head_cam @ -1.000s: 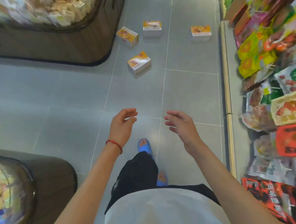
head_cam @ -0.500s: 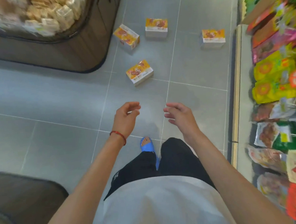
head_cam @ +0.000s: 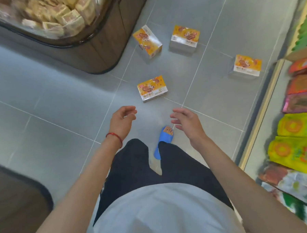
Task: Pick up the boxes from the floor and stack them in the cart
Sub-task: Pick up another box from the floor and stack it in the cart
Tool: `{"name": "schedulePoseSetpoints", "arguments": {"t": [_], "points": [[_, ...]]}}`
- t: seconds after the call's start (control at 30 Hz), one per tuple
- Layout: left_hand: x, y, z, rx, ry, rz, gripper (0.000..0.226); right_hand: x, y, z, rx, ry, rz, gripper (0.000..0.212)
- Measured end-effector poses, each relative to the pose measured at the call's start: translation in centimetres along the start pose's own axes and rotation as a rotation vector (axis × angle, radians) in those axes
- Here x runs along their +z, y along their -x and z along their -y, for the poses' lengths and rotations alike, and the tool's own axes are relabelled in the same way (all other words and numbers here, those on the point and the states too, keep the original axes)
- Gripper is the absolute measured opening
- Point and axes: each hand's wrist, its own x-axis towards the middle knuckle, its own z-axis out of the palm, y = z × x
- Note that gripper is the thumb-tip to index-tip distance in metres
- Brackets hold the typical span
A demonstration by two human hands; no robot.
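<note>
1. As the person has stepped forward over the last second, the nearest box [head_cam: 152, 88] now lies just ahead of both hands, where before it was well beyond them. It rests on the grey floor [head_cam: 41, 97], turned slightly off the tile lines.
2. The left hand [head_cam: 121, 120], with a red cord at the wrist, hovers short of the nearest box and a little to its left. Its fingers are loosely curled and hold nothing.
3. The right hand [head_cam: 186, 121] hovers short of the nearest box and to its right, with fingers relaxed, slightly spread and empty. Both hands keep much the same pose as a second ago.
4. Three more boxes lie beyond the nearest box.
   - The angled box [head_cam: 148, 41] is straight beyond it, beside the brown display bin [head_cam: 96, 53].
   - The middle box [head_cam: 184, 38] is beyond it and somewhat right.
   - The far-right box [head_cam: 247, 66] is well to its right, near the shelf base [head_cam: 265, 99].
5. A blue slipper [head_cam: 165, 137] is planted on the near side of the nearest box.
6. The approach looks nearly finished and no box has been lifted yet. The likely next step is to crouch and take the nearest box with both hands. The cart is not in view, so where it stands cannot be told.
</note>
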Motion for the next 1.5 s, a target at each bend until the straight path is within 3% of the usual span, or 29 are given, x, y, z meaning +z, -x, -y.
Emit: {"name": "schedulePoseSetpoints", "arguments": {"t": [0.27,0.5,0.67,0.93,1.07,1.17,1.23,1.3,1.37,1.5], "points": [[1.8,-10.8,-3.2,-0.178,0.103,0.027,0.021,0.9,-11.8,6.9,0.08,0.131,0.005,0.016],[1.9,-22.3,-1.5,-0.414,0.11,0.013,0.012,3.9,-23.8,7.9,0.107,0.217,-0.021,0.011],[4.3,-30.5,2.8,-0.533,0.086,0.011,0.022,5.4,-33.3,4.6,0.173,0.219,-0.035,0.01],[9.7,-44.1,12.9,-0.609,-0.006,0.02,0.004,6.7,-49.6,-3.8,0.191,0.375,-0.043,0.012],[12.5,-50.7,18.5,-0.579,-0.056,-0.054,0.029,6.8,-58.4,-8.5,0.17,0.426,-0.064,0.031],[14.0,-55.4,22.1,-0.555,-0.054,-0.105,0.077,7.3,-64.2,-11.3,0.133,0.445,-0.095,0.04],[15.2,-58.1,24.3,-0.548,0.001,-0.137,0.095,7.6,-67.5,-13.0,0.115,0.403,-0.124,0.038],[16.2,-60.7,25.8,-0.543,0.099,-0.192,0.09,8.0,-70.6,-14.6,0.133,0.325,-0.146,0.042],[17.1,-63.7,28.0,-0.528,0.202,-0.237,0.079,8.0,-73.2,-16.3,0.162,0.275,-0.129,0.066],[18.6,-67.9,33.3,-0.539,0.438,-0.192,0.096,8.5,-75.0,-18.4,0.139,0.225,-0.09,0.068]]}}
